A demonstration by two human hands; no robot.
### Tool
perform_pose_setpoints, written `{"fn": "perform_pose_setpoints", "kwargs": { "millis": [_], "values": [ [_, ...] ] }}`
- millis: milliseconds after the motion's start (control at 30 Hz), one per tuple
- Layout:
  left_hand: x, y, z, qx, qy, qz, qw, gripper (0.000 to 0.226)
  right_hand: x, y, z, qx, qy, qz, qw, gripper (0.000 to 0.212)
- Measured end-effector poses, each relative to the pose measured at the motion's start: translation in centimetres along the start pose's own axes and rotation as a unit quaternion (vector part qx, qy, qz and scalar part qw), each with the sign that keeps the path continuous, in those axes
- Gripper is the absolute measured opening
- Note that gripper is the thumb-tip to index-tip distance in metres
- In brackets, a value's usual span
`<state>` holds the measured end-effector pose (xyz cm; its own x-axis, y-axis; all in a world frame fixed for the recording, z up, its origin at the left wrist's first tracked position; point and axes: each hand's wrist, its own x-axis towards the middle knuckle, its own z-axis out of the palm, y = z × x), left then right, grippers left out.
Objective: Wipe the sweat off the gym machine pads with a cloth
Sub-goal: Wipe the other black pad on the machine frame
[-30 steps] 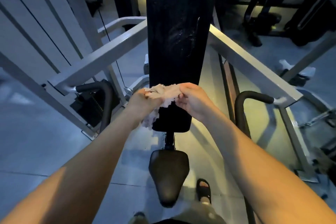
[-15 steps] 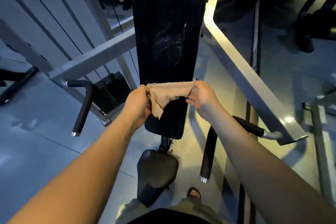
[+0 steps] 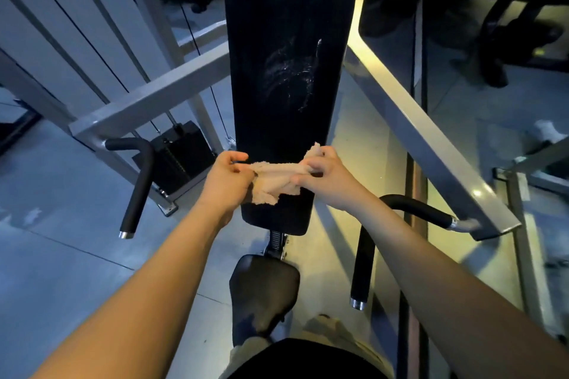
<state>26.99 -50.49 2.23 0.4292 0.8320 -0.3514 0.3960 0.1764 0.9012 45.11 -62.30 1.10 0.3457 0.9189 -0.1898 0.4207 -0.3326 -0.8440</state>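
Head view, looking down at a gym machine. Two bare forearms reach forward from the bottom corners.

One small pale cloth (image 3: 274, 178) is stretched between the two hands, in front of the lower part of the back pad (image 3: 286, 9). Whether it touches the pad cannot be told.

The left hand (image 3: 226, 178) pinches the cloth's left end, thumb and fingers closed on it. The right hand (image 3: 328, 177) grips the right end, fingers curled round the fabric, and a tuft sticks up above its knuckles. A loose flap hangs below the left hand.

There are two black pads. The long upright back pad fills the top centre. It carries one whitish smear (image 3: 289, 77) near its middle, well above the cloth. The smaller seat pad (image 3: 264, 283) sits below it, near the bottom edge.

Two grey frame bars (image 3: 147, 101) slant outward, one on each side of the back pad. Two black curved handles with metal end caps hang from them, one at the left (image 3: 138, 184) and one at the right (image 3: 363, 261). One dark weight stack (image 3: 178, 154) stands behind the left handle, on the grey floor (image 3: 61, 255).
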Motion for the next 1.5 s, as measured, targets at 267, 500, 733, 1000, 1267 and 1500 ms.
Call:
{"fn": "perform_pose_setpoints", "kwargs": {
  "millis": [267, 500, 733, 1000, 1267, 1500],
  "values": [
    [0.2, -0.3, 2.7, 0.170, -0.192, 0.133, 0.957, 0.016, -0.2, 0.8, -0.2, 0.062, 0.035, 0.000, 0.997, 0.025],
    [2.8, -0.3, 8.2, -0.022, -0.047, 0.014, 0.999, 0.011, 0.8, 4.7, -1.4, 0.324, -0.016, 0.113, 0.939, 0.015],
    [5.7, 0.4, 14.0, -0.076, -0.086, -0.052, 0.992, 0.030, 4.1, 8.8, -4.3, 0.327, 0.052, 0.121, 0.936, 0.017],
    [11.6, -1.1, 15.1, 0.011, 0.126, -0.112, 0.986, 0.055, 12.3, 11.6, -9.8, 0.293, 0.124, 0.192, 0.929, 0.022],
    [15.4, -1.5, 15.9, 0.188, 0.088, -0.142, 0.968, 0.100, 16.3, 11.4, -9.1, 0.312, 0.103, 0.101, 0.939, 0.016],
    [16.8, -3.2, 17.6, 0.214, 0.045, -0.150, 0.964, 0.107, 16.9, 13.7, -6.1, 0.263, 0.085, 0.137, 0.951, 0.013]
  ]
}}
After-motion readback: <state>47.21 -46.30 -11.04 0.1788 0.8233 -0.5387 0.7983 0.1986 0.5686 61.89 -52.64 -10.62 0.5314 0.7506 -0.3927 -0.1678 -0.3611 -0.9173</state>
